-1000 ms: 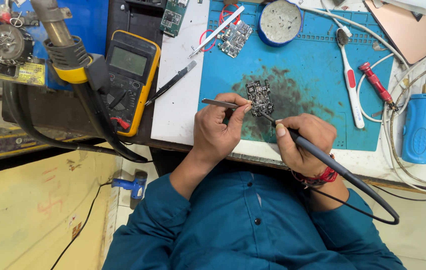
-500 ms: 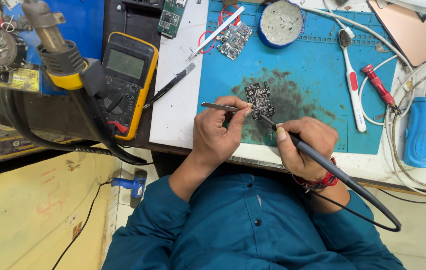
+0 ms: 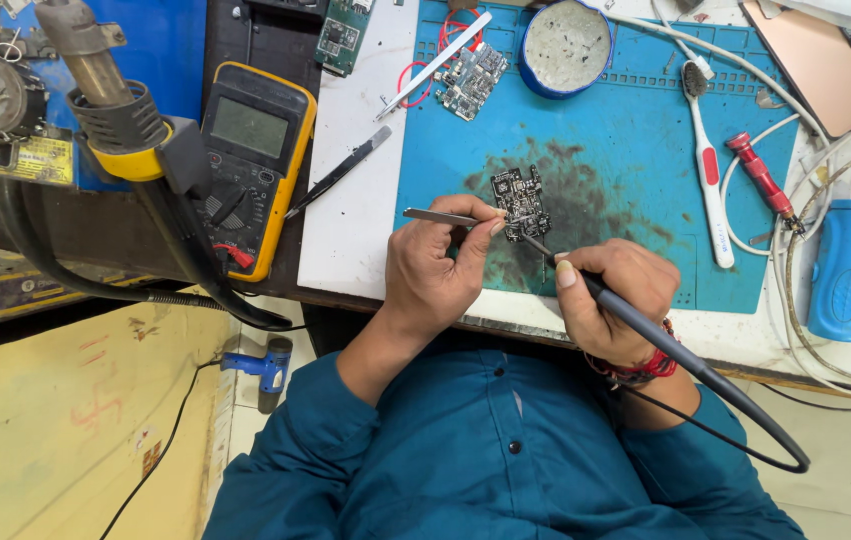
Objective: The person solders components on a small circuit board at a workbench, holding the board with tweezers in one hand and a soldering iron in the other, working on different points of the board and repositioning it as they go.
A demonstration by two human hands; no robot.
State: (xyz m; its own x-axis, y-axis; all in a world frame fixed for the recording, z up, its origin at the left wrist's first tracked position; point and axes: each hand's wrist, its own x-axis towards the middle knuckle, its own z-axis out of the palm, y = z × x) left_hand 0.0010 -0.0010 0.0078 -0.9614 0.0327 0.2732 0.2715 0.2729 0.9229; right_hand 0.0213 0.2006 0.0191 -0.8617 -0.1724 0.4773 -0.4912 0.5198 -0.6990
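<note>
A small black circuit board [image 3: 519, 200] lies on a stained patch of the blue work mat [image 3: 636, 120]. My left hand [image 3: 436, 270] pinches metal tweezers [image 3: 441, 215] whose tips rest at the board's left edge. In my right hand [image 3: 611, 300] is a black soldering iron [image 3: 646, 330], held like a pen, its tip touching the board's lower side. Its cable loops down over my blue shirt.
A yellow multimeter [image 3: 251, 165] and a hot-air nozzle [image 3: 106, 85] sit at left. Spare tweezers [image 3: 341, 170], a second circuit board [image 3: 473, 80], a round tin [image 3: 566, 45], a toothbrush [image 3: 706, 165], a red screwdriver [image 3: 761, 180] and a blue tool [image 3: 846, 265] surround the mat.
Both hands stay at the board with only slight shifts. The view has drifted a little.
</note>
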